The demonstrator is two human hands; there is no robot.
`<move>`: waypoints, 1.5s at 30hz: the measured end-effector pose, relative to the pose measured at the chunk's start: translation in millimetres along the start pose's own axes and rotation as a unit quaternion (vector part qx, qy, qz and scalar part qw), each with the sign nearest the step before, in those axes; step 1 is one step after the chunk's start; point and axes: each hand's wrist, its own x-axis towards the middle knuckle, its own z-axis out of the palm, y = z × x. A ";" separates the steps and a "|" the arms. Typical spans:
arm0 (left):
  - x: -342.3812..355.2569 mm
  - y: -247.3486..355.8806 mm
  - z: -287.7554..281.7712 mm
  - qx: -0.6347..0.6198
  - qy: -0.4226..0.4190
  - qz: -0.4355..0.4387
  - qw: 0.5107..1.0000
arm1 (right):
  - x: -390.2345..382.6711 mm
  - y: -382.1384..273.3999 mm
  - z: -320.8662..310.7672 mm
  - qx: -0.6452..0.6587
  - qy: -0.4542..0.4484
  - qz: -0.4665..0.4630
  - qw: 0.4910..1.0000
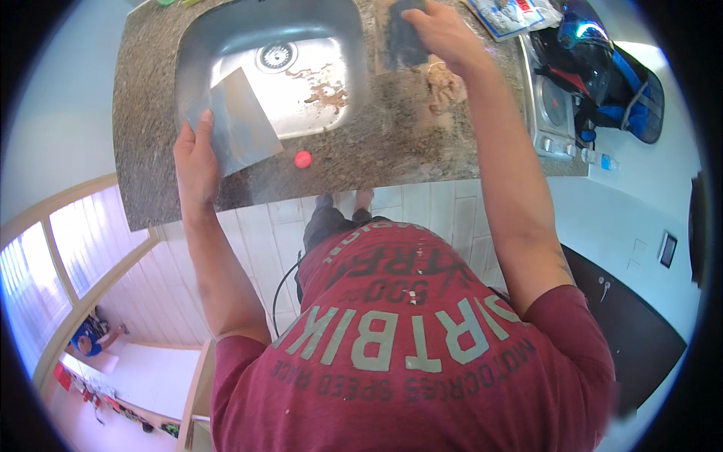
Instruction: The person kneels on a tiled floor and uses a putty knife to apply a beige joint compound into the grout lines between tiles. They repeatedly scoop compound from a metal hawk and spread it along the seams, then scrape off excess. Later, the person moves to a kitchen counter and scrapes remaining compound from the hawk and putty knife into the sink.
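At the sink's near left, my left hand (197,160) grips a thin, flat greyish rectangular plate (247,124), thumb on top. The plate is tilted and overlaps the basin's front left edge. My right hand (446,36) reaches over the counter to the right of the sink, its fingers on a dark flat rectangular piece (405,39); what that piece is made of I cannot tell. Brown wet residue (328,96) lies in the steel sink (197,45) near the drain (277,56). More brown smears (446,87) mark the counter below my right hand.
A small red round cap (303,159) sits on the speckled stone counter (376,160) by its front edge. To the right are a plastic package (514,15), a stove (553,105), a dark helmet (584,45) and a small bottle (600,159). Another person (89,345) is far off at lower left.
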 end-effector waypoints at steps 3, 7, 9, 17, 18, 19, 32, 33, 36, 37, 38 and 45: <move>-7.6 -0.7 32.1 -0.005 -0.049 0.000 0.999 | -32.0 78.9 -58.7 0.301 0.002 0.091 0.949; -16.9 -6.1 90.4 -0.042 -0.148 -0.057 0.986 | -61.8 191.5 -134.5 0.295 -0.037 0.167 0.940; -20.6 -14.3 125.7 -0.005 -0.163 -0.036 0.986 | -61.5 235.1 -150.4 0.228 -0.066 0.214 0.947; -48.5 -36.1 187.7 0.184 -0.185 0.023 0.965 | 13.8 261.7 -115.1 -0.021 -0.063 0.067 0.996; -51.6 -37.0 188.7 0.205 -0.192 0.021 0.960 | 27.9 253.0 -102.8 -0.091 -0.027 0.007 0.995; -54.5 -37.6 189.4 0.227 -0.192 0.023 0.954 | 42.4 243.3 -93.3 -0.095 -0.044 0.001 0.994; -93.1 -38.0 197.5 0.097 -0.126 -0.034 0.987 | 84.7 112.7 -62.0 -0.155 -0.434 -0.179 0.869; -92.3 -38.6 197.9 0.110 -0.120 -0.021 0.986 | 64.3 112.6 -68.8 -0.140 -0.417 -0.154 0.885; -83.8 -42.7 204.3 0.148 -0.090 0.004 0.985 | 6.9 106.3 -84.0 -0.160 -0.323 -0.186 0.914; -79.2 -44.0 207.8 0.159 -0.080 -0.005 0.984 | -12.5 105.3 -87.8 -0.187 -0.292 -0.217 0.913; -74.1 -45.0 212.1 0.207 -0.070 0.016 0.976 | -31.7 105.5 -91.2 -0.204 -0.256 -0.257 0.910; -29.3 -35.2 278.2 0.333 -0.070 0.099 0.935 | -132.3 156.0 -93.2 -0.006 0.054 -0.169 0.984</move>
